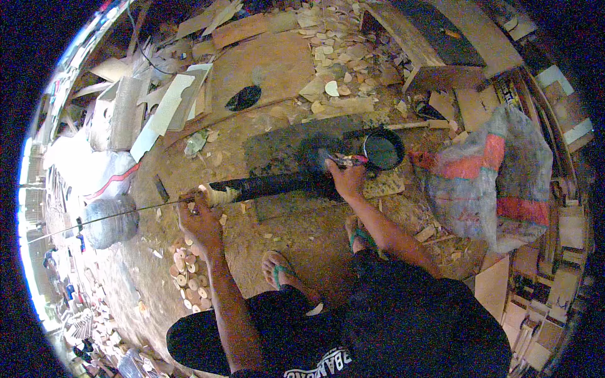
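Note:
A long black cylinder lies across the middle in front of me, its left end wrapped in pale material. My left hand is closed around a thin rod beside that wrapped end; the rod runs far out to the left. Past the cylinder's right part, my right hand pinches a small pink and dark object, whose kind I cannot make out. Just right of it stands a round black container with dark contents. Beneath the cylinder's right part, the ground is stained black.
A grey sack with red bands bulges at the right. Wooden discs lie near my left forearm. Boards and wood scraps cover the far side. A wooden box stands at the far right; my sandalled feet are below.

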A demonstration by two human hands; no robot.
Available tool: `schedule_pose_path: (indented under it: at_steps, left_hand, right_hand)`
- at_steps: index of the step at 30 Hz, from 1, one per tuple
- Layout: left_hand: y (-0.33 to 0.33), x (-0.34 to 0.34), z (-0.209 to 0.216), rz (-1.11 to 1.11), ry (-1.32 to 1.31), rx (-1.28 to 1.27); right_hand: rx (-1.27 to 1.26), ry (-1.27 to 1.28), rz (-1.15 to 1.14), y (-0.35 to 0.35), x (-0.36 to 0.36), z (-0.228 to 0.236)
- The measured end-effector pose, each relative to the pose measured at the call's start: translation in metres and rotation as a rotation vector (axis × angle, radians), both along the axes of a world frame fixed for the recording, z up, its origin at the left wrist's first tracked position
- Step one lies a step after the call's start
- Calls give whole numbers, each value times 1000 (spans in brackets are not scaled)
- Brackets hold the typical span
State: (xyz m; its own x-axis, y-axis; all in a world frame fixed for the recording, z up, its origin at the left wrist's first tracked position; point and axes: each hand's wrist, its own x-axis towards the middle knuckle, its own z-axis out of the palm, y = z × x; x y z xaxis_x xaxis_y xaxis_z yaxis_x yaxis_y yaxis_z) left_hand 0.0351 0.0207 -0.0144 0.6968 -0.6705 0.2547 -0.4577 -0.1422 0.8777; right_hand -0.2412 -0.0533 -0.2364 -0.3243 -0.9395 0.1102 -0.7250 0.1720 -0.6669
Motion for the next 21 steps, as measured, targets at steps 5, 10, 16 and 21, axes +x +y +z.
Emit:
schedule_pose_path:
  at_steps: [5, 10, 16, 21]
  left_hand:
    - [0, 7, -2, 2, -232, 77]
    - [0, 8, -2, -70, -295, 37]
    - [5, 6, 0, -32, 87, 46]
    - [0, 14, -5, -145, -201, 53]
  right_hand:
    - [-106, -216, 226, 53, -12, 18]
    - [24, 162, 136, 32, -6, 21]
    - [209, 6, 136, 10, -10, 31]
    - [100, -256, 345, 36, -26, 52]
